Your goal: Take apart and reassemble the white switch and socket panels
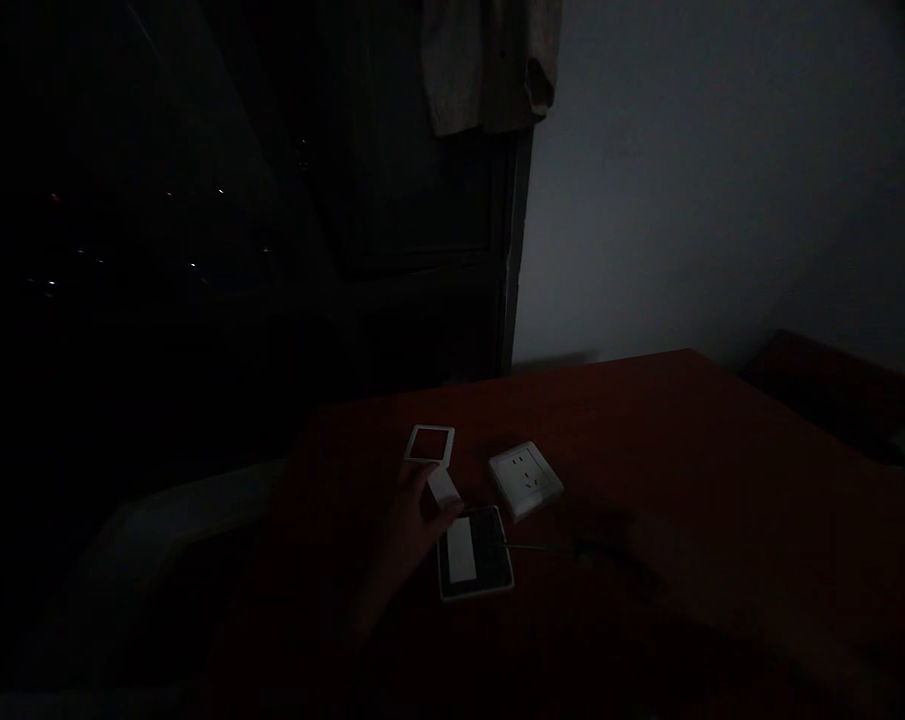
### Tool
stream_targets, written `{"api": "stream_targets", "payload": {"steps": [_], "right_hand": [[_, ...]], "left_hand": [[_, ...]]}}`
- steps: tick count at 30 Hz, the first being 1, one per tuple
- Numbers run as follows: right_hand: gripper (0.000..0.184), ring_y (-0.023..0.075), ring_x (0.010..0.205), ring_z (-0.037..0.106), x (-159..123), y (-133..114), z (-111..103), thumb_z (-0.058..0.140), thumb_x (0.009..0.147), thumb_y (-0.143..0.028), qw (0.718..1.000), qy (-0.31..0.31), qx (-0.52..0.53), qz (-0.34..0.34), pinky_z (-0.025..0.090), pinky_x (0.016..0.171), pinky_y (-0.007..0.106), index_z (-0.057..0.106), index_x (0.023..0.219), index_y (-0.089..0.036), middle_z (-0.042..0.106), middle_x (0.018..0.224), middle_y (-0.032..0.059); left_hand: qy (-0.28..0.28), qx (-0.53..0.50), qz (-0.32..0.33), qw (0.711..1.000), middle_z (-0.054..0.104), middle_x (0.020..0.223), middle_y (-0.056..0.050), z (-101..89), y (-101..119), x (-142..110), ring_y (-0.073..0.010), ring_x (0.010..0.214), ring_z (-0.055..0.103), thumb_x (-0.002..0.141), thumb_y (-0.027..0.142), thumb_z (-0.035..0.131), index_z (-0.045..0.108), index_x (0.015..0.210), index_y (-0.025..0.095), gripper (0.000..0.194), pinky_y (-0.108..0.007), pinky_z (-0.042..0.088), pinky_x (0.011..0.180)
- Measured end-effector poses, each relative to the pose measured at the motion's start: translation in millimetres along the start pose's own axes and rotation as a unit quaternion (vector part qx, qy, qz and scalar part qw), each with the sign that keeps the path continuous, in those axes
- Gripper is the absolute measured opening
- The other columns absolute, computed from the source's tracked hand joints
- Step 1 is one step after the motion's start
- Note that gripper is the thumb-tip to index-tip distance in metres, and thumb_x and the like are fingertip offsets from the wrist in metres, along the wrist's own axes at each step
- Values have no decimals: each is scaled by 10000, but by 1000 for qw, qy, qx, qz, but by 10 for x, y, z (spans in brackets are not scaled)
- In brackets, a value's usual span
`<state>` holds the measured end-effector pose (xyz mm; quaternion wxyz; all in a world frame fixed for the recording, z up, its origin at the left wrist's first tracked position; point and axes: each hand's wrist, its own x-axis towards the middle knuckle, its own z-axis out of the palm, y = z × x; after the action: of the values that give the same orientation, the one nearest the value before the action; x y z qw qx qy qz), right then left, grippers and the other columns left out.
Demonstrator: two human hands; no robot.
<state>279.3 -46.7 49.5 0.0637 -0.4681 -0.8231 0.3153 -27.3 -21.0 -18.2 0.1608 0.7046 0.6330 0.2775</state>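
Between the thumb and fingers of my left hand [416,520] is a small white rectangular plate [444,488], which looks like a switch rocker. Just below it lies a square wall switch [489,560], its dark inside exposed on the right and a white rocker on its left half. My right hand [647,555], dim and partly lost in shadow, holds a screwdriver [534,547]. The thin shaft points left, its tip at the switch's right part; whether it touches cannot be made out. Beyond lie a white square frame [450,447] and a white wall socket [525,480].
Everything lies on a reddish-brown table [609,410] in very low light. A pale wall [684,200] rises behind it. A dark window [159,230] with small lights is at the left, and a garment [489,70] hangs at the top.
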Motion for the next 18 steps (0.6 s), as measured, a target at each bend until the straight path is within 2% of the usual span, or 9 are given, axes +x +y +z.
{"api": "stream_targets", "payload": {"steps": [4, 10, 14, 18], "right_hand": [[306, 208, 844, 678, 6, -7, -17, 422, 915, -328, 999, -20, 27, 2, 495, 757, 309, 702, 1013, -252, 734, 993, 35], [282, 213, 861, 673, 34, 5, 22, 450, 899, -309, 999, -18, 27, -7, 494, 768, 324, 698, 1022, -259, 725, 1018, 39], [284, 204, 841, 671, 36, 5, 33, 434, 907, -286, 1000, -14, 19, -9, 490, 746, 310, 691, 1025, -256, 724, 999, 39], [252, 194, 829, 665, 27, -20, 9, 450, 896, -257, 1000, -16, -9, -24, 475, 702, 289, 676, 1007, -246, 714, 986, 37]], "left_hand": [[10, 101, -9, 995, 533, 1134, -72, -3, -142, 300, -241, 1042, 555, 820, 406, 628, 558, 1166, 204, 407, -337, 449, 874], [37, 120, -2, 992, 569, 1092, -90, 100, -119, 590, -283, 1078, 510, 797, 452, 655, 599, 1083, 206, 382, -391, 386, 919], [46, 105, 7, 993, 551, 1165, -111, 116, -57, 596, -315, 1145, 470, 810, 484, 631, 586, 1109, 202, 414, -449, 355, 976], [16, 61, 35, 997, 529, 1244, -76, 59, -34, 410, -245, 1155, 510, 849, 393, 603, 542, 1177, 221, 376, -368, 410, 977]]}}
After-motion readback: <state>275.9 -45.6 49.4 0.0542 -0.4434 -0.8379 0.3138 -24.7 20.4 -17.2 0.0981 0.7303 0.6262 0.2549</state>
